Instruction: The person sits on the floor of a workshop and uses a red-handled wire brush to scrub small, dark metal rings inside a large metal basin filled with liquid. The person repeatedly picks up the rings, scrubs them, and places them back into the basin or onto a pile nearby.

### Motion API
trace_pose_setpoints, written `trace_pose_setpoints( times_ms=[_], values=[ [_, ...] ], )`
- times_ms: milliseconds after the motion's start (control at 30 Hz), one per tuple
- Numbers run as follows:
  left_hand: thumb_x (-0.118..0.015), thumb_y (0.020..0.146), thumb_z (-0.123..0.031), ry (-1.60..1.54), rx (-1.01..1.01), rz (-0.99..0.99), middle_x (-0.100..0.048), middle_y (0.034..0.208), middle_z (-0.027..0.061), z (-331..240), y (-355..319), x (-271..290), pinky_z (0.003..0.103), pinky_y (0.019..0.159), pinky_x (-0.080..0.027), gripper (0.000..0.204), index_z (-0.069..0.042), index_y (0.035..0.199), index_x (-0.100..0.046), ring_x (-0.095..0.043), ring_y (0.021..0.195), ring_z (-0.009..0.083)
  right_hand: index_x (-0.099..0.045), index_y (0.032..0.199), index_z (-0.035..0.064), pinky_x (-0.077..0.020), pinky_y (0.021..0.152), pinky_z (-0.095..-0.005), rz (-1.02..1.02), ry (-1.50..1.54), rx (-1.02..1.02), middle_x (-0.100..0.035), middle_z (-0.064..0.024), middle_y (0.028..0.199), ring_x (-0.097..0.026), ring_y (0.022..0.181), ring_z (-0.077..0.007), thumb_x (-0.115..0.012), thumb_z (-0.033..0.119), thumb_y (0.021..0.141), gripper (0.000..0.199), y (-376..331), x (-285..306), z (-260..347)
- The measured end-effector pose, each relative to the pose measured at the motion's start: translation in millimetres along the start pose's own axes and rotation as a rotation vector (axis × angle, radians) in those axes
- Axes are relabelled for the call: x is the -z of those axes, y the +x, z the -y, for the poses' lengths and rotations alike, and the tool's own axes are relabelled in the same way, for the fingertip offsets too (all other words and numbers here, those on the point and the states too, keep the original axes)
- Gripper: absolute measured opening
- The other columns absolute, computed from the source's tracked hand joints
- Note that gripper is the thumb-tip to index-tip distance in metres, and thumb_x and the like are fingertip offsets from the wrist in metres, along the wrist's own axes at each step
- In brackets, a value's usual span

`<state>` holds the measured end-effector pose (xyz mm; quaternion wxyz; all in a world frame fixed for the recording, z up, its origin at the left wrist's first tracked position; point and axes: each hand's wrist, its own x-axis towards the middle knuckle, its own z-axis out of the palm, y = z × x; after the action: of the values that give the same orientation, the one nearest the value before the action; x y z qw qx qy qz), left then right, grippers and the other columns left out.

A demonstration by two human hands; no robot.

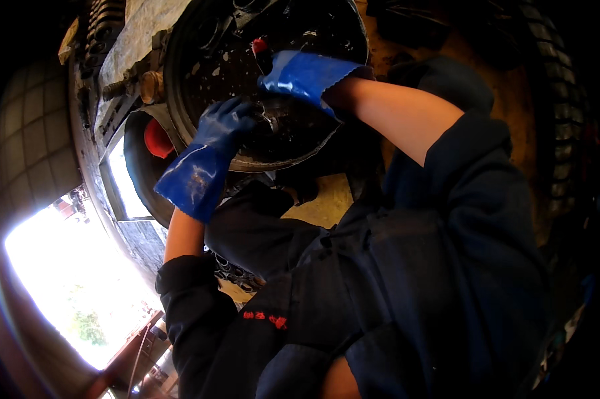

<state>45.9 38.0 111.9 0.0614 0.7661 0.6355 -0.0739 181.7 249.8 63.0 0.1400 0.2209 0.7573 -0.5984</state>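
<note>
Both my hands wear blue rubber gloves and are over a large round basin (283, 163) of dark liquid with pale flecks on its surface. My right hand (296, 76) is closed around a black tool handle with a red end (259, 46); the tool's working end is hidden by the glove. My left hand (223, 126), at the basin's near left side, has its fingers curled on a dark, wet metal part (266, 121). That part's exact kind is too dark to make out. More dark parts (210, 33) sit at the basin's far left.
Left of the basin stands a round container (140, 136) with a red object (157, 138) in it. A rusty round fitting (151, 87) and a coil spring (106, 26) lie beyond. A treaded tyre (556, 100) stands at the right. Chain-like metal pieces (237, 272) lie by my left forearm.
</note>
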Motion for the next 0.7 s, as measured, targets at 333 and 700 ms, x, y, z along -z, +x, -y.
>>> trace_pose_setpoints(
  times_ms=[333, 700],
  values=[
    [-0.076, 0.076, -0.014, -0.019, 0.479, -0.25, -0.061, 0.138, 0.0132, 1, 4, -48, 0.048, 0.105, -0.05, 0.059, -0.012, 0.132, -0.059, -0.056, 0.132, 0.0359, -0.073, 0.102, 0.0015, -0.0507, 0.078, -0.0388, -0.001, 0.034, -0.026, -0.072, -0.0165, 0.087, -0.066, 0.082, -0.0262, -0.066, 0.038, 0.091, 0.039, 13, -13, 4],
    [-0.071, 0.085, -0.017, -0.621, 0.626, -0.155, -0.068, 0.127, 0.0139, 7, -58, -99, 0.036, 0.097, -0.056, 0.052, -0.006, 0.134, -0.062, -0.068, 0.113, 0.0278, -0.071, 0.123, 0.0109, -0.0539, 0.095, -0.0428, 0.034, -0.063, -0.145, -0.072, -0.0181, 0.116, -0.069, 0.107, -0.0359, -0.067, 0.037, 0.089, 0.042, 19, -16, 13]
  ],
)
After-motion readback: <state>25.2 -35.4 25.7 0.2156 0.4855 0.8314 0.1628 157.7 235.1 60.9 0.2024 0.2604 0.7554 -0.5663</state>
